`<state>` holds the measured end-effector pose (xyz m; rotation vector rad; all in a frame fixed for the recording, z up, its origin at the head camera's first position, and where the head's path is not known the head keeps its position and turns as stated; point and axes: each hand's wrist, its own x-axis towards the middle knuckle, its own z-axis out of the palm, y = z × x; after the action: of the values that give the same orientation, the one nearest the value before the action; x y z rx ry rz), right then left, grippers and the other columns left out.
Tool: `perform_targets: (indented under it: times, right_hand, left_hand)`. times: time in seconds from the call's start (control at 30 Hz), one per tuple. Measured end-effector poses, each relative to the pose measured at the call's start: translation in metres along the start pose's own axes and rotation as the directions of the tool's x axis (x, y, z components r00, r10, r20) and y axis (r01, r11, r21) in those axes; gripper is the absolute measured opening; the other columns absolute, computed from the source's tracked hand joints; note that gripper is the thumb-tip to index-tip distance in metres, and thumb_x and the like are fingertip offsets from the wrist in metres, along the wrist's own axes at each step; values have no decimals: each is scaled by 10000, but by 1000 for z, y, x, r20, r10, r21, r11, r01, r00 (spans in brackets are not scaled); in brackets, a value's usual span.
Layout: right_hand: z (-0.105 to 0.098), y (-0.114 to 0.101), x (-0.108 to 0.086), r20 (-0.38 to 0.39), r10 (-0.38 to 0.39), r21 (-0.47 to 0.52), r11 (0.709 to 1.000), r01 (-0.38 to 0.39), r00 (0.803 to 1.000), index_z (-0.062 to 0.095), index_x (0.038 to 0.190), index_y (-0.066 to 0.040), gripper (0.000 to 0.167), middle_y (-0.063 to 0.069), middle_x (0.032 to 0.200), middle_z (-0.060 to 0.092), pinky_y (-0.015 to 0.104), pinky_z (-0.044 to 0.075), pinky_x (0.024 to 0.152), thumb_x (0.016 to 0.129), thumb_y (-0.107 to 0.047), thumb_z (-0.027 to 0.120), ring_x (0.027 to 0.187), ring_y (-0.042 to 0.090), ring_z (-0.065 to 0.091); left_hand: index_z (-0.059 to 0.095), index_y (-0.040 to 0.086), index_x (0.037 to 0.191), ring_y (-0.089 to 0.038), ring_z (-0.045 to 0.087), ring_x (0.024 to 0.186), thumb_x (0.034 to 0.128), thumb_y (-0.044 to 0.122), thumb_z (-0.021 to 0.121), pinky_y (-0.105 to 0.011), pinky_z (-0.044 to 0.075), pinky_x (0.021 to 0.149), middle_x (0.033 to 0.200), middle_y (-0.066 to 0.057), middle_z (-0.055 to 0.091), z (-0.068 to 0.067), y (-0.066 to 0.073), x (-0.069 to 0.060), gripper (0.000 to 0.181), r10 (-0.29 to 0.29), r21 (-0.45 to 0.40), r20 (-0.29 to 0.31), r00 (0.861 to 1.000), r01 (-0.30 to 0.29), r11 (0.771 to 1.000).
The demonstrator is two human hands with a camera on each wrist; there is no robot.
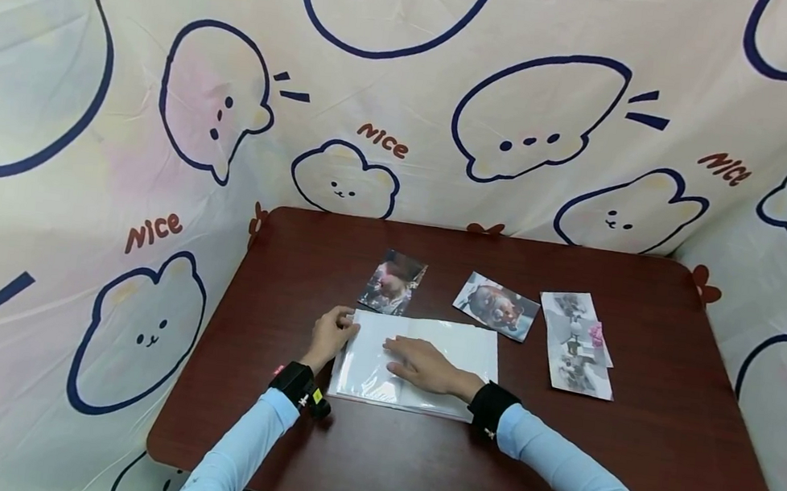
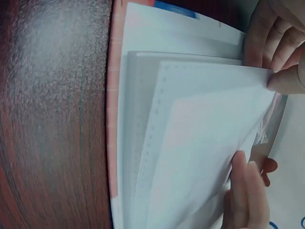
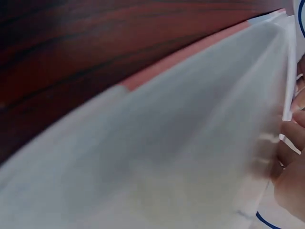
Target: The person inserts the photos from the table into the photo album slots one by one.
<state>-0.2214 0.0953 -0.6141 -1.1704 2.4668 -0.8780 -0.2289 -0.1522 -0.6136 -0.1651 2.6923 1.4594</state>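
Note:
A photo album with clear plastic sleeve pages lies spread on the brown table. At its left edge my left hand pinches a sleeve page near the corner between thumb and fingers; the left wrist view shows this page lifted a little off the ones under it. My right hand rests on the album near its middle, its fingers extended over the page. In the right wrist view the right hand touches the pale page, which is blurred there.
Beyond the album lie a dark photo and a tilted photo. To the right are overlapping pale photos, one with a pink patch. A printed cloth hangs behind the table.

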Motion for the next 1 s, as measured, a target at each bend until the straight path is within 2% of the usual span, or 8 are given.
perform_targets:
  times: [0.1, 0.2, 0.4, 0.5, 0.63, 0.77, 0.9, 1.0]
  right_hand:
    - [1, 4, -3, -10, -42, -41, 998, 42, 999, 567, 1433, 33, 455, 244, 1531, 515, 616, 351, 1176, 1073, -244, 539, 1456, 439, 442]
    - [2, 6, -6, -11, -71, -79, 994, 69, 997, 590, 1410, 25, 435, 241, 1550, 496, 614, 343, 1178, 1068, -241, 548, 1464, 438, 428]
    - [3, 8, -11, -3, -81, -124, 989, 80, 997, 608, 1392, 8, 412, 233, 1566, 481, 604, 338, 1184, 1062, -233, 557, 1473, 429, 416]
    - [3, 8, -12, 2, -81, -129, 988, 81, 997, 606, 1396, 7, 413, 235, 1567, 479, 607, 338, 1182, 1064, -232, 554, 1472, 431, 415]
    - [4, 8, -15, 3, -85, -144, 986, 85, 996, 599, 1407, -1, 420, 233, 1572, 473, 614, 342, 1175, 1061, -235, 562, 1472, 432, 411]
    - [7, 8, -15, -14, -122, -172, 978, 117, 992, 593, 1406, -2, 422, 242, 1561, 482, 612, 358, 1157, 1055, -235, 573, 1455, 441, 425]
    - [10, 7, -13, 2, -146, -195, 970, 143, 989, 569, 1428, -7, 439, 246, 1572, 464, 608, 354, 1161, 1068, -257, 551, 1460, 445, 416]
    - [9, 5, -12, 36, -109, -203, 973, 114, 993, 554, 1454, -26, 455, 219, 1605, 433, 593, 331, 1192, 1071, -271, 544, 1493, 420, 384]
  left_hand:
    - [652, 13, 1309, -230, 640, 759, 975, 127, 716, -339, 487, 671, 983, -136, 711, 0, 3, 2, 359, 12, 67, 5, 1000, -12, 998]
    - [657, 35, 1304, -205, 605, 740, 972, 151, 726, -338, 461, 676, 964, -108, 691, 1, 7, 4, 358, 28, 149, 1, 1000, -28, 988]
    - [653, -12, 1287, -294, 582, 875, 982, 161, 716, -431, 455, 782, 1048, -171, 633, 6, 19, 17, 356, 98, 204, -34, 995, -89, 975]
    - [627, -36, 1312, -360, 588, 999, 988, 200, 714, -494, 471, 875, 1122, -216, 617, 12, 27, 29, 411, 104, 215, -64, 993, -88, 973]
    - [542, -82, 1362, -449, 555, 1143, 978, 334, 723, -572, 473, 966, 1225, -295, 564, 24, 37, 47, 594, 44, 266, -91, 995, -18, 964]
    - [496, -115, 1330, -493, 530, 1192, 918, 460, 765, -629, 476, 989, 1276, -346, 533, 35, 43, 62, 756, -50, 372, -76, 996, 75, 925]
    - [499, -115, 1349, -489, 512, 1229, 864, 465, 826, -651, 433, 1031, 1332, -347, 536, 40, 45, 70, 825, -133, 442, -82, 988, 156, 884]
    - [486, -105, 1390, -485, 517, 1247, 853, 452, 841, -654, 404, 1051, 1364, -339, 538, 40, 45, 75, 852, -168, 447, -72, 983, 182, 876]
